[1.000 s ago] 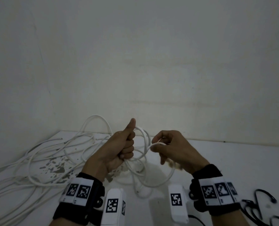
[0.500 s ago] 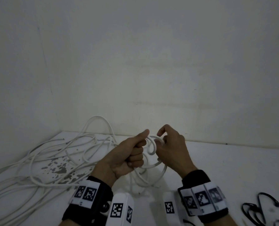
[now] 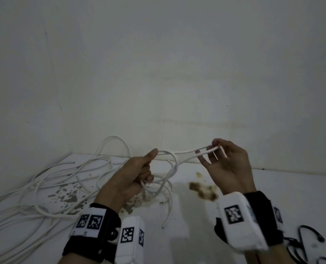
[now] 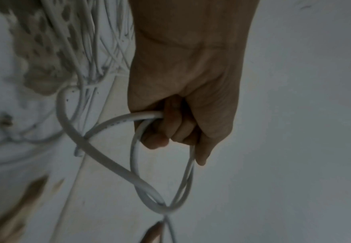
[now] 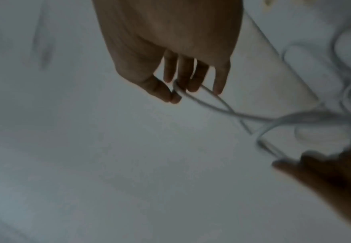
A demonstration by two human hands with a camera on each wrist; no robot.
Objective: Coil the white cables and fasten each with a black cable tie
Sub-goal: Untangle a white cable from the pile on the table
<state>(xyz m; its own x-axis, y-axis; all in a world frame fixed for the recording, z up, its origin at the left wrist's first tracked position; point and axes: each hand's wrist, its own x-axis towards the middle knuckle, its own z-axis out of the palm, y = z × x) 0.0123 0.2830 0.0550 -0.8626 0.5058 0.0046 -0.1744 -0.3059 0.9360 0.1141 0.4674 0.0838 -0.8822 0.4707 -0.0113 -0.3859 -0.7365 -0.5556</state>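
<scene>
Gripping white cable (image 3: 174,166) coil: left hand (image 3: 133,176) | right hand (image 3: 226,164) pinching loop | head-only: black cable ties (image 3: 308,242)

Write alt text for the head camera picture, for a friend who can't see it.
Two hands stretch a white cable between them above a white table: the left hand grips several loops in a fist, and the right hand pinches a strand at its fingertips. More white cables lie loose at left; black cable ties lie at lower right.
</scene>
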